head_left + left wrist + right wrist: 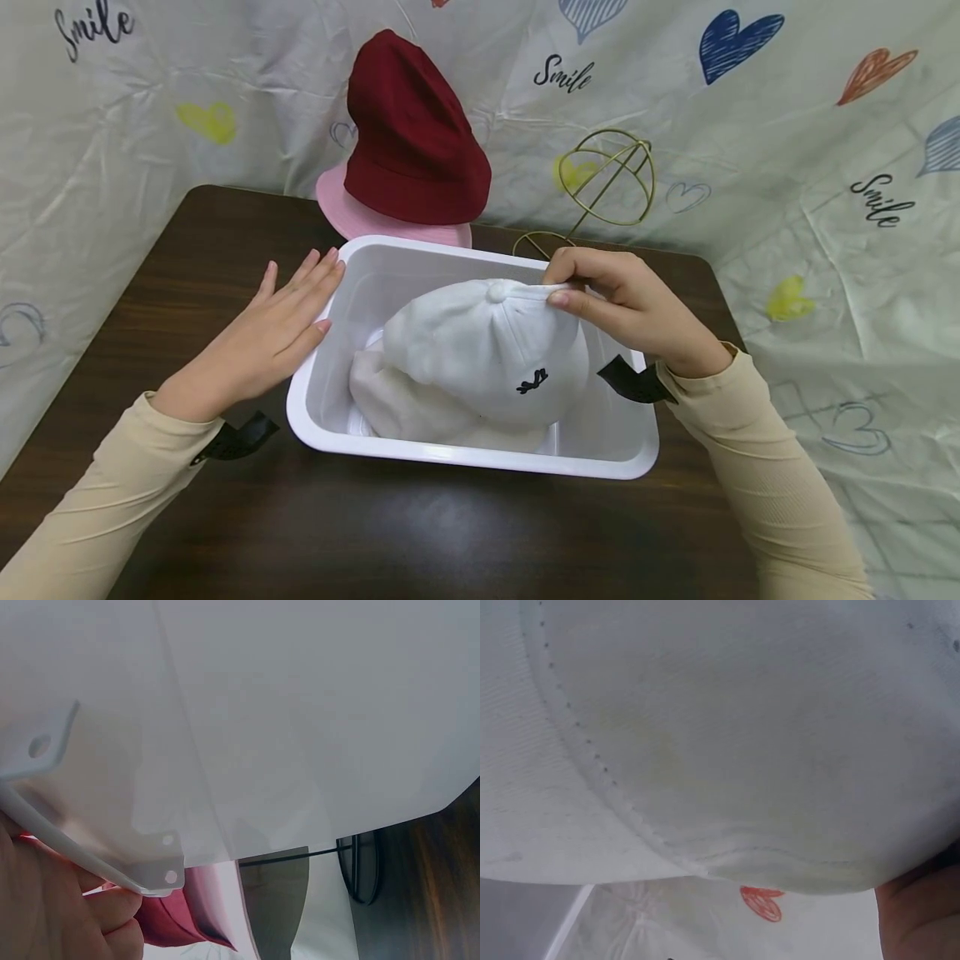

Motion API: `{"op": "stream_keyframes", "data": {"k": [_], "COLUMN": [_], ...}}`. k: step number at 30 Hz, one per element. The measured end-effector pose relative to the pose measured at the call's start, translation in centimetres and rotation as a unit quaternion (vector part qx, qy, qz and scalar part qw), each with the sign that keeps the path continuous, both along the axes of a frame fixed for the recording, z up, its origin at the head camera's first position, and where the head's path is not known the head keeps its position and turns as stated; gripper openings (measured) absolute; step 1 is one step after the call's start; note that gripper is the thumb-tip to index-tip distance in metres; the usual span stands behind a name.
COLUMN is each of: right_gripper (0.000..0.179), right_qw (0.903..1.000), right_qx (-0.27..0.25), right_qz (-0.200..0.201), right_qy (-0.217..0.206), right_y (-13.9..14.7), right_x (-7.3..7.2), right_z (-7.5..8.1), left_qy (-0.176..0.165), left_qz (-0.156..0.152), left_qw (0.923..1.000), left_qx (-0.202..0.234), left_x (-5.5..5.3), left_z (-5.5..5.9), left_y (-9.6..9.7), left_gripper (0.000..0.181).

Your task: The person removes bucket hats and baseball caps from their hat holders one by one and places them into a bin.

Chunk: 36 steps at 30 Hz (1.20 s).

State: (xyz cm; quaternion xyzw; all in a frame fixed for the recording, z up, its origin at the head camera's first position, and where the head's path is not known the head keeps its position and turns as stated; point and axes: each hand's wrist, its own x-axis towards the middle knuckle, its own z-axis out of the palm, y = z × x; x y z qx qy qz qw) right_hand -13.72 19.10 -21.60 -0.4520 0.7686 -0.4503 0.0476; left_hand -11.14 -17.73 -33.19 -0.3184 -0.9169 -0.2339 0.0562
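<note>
A white baseball cap (480, 350) with a small dark embroidered mark is in a white plastic tub (472, 457). My right hand (626, 300) pinches the cap's edge near the tub's far right side. Beneath the cap lies another off-white cloth item (420, 408), mostly covered, so its kind is unclear. With fingers straight, my left hand (273, 342) rests against the tub's left rim. The left wrist view shows fingers (116, 907) at the rim beside the tub's pale outer wall. White cap fabric (742, 750) fills most of the right wrist view.
Behind the tub, a dark red bucket hat (416, 133) sits over a pink brim (397, 233). To its right stands a gold wire hat stand (611, 179). Everything is on a dark wooden table (420, 533), with a printed cloth (255, 75) hanging behind.
</note>
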Motion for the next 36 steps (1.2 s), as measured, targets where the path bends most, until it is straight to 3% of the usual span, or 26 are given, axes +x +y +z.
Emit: {"op": "stream_keyframes", "data": {"k": [5,9,12,22,30,36], "right_gripper": [0.010,0.014,0.015,0.004,0.004,0.004], "right_qw": [0.9993,0.9986,0.9977,0.9958,0.9898,0.9857], "right_qx": [0.008,0.026,0.037,0.072,0.125,0.149], "right_qz": [0.036,0.040,0.033,-0.009,-0.062,-0.072], "right_qy": [-0.003,-0.026,-0.047,-0.055,-0.032,-0.032], "right_y": [-0.3,-1.1,-1.6,-2.7,-3.9,-4.5], "right_x": [-0.3,-1.2,-1.8,-3.4,-4.9,-5.9], "right_z": [-0.4,-1.6,-2.6,-5.0,-6.2,-7.0], "left_qy": [-0.001,0.000,0.000,0.002,-0.001,-0.001], "left_qz": [-0.001,0.000,-0.001,-0.002,-0.001,0.003], "left_qw": [1.0000,1.0000,1.0000,1.0000,1.0000,1.0000], "left_qx": [0.001,0.004,0.004,0.003,0.001,0.003], "left_x": [0.0,0.0,0.0,-0.1,-0.1,-0.1], "left_z": [0.0,-0.1,-0.3,-0.1,-0.1,-0.1], "left_y": [0.0,0.0,0.0,0.0,-0.1,0.0], "left_gripper": [0.059,0.059,0.059,0.059,0.059,0.060]}}
